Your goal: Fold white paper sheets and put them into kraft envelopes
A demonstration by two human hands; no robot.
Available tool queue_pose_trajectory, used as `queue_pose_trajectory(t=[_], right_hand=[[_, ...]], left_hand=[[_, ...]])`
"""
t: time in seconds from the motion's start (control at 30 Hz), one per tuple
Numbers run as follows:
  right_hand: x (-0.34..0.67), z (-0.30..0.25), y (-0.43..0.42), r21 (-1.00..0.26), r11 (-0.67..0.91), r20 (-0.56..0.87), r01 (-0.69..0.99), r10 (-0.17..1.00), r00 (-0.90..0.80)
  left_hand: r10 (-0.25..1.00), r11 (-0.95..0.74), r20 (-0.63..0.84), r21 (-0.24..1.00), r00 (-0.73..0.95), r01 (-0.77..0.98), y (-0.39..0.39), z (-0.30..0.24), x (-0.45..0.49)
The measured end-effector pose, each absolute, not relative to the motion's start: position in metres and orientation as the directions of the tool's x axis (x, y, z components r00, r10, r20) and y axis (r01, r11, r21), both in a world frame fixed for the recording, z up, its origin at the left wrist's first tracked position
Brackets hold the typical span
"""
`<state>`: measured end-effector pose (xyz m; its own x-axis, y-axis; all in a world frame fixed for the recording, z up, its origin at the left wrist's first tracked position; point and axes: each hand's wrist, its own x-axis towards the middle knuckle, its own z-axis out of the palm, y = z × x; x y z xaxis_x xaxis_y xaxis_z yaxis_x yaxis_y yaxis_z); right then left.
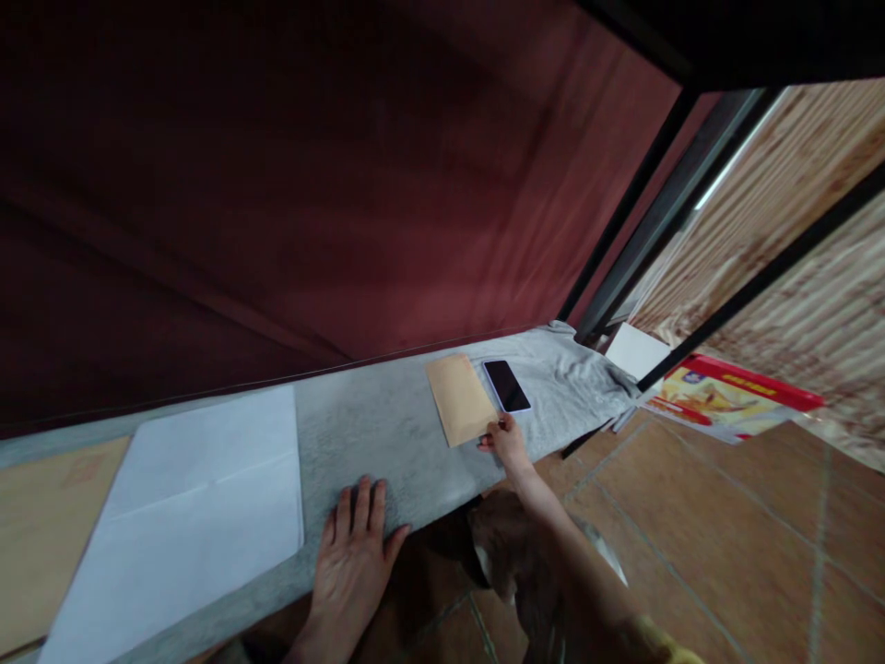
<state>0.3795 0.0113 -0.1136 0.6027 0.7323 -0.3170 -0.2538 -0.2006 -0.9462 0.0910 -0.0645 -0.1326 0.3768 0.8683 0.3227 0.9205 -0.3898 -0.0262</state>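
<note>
Evidently the left hand (356, 544) is lying flat on the grey cloth (387, 429) covering the table, its grip spread wide near the front edge, probably bracing the body while the person is leaning forward. The right hand (508, 441) is stretching out to the near corner of the brown envelope (460, 398), which is lying flat on the cloth just beside a dark phone (507, 385). The fingertips are touching that corner, where a flat thing offers an edge, but I cannot tell whether the grip is pinching it or only resting there. A white sheet (200, 498) is lying well apart, leftward.
</note>
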Motion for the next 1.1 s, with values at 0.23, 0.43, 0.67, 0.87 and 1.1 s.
queue_pose_trajectory(t=[0.23,0.43,0.67,0.87,1.1], right_hand=[[0.3849,-0.119,0.008,-0.94,-0.181,-0.329,-0.289,0.703,0.63],[0.3879,-0.1196,0.0045,-0.939,-0.155,-0.324,-0.306,0.693,0.644],[0.3875,-0.1221,0.0047,-0.943,-0.128,-0.306,-0.306,0.692,0.654],[0.3865,-0.1226,0.0053,-0.946,-0.127,-0.299,-0.298,0.695,0.654],[0.3867,-0.1219,0.0032,-0.948,-0.175,-0.311,-0.266,0.682,0.662]], left_hand=[[0.873,-0.389,0.307,-0.033,0.38,0.921,-0.0641,-0.1326,0.0914],[0.889,-0.378,0.278,-0.002,0.364,0.926,-0.0644,-0.1309,0.0923],[0.895,-0.387,0.261,0.049,0.362,0.921,-0.0642,-0.1308,0.0911],[0.888,-0.397,0.261,0.016,0.379,0.918,-0.0629,-0.1332,0.0896],[0.875,-0.406,0.264,-0.054,0.406,0.912,-0.063,-0.1305,0.0883]])
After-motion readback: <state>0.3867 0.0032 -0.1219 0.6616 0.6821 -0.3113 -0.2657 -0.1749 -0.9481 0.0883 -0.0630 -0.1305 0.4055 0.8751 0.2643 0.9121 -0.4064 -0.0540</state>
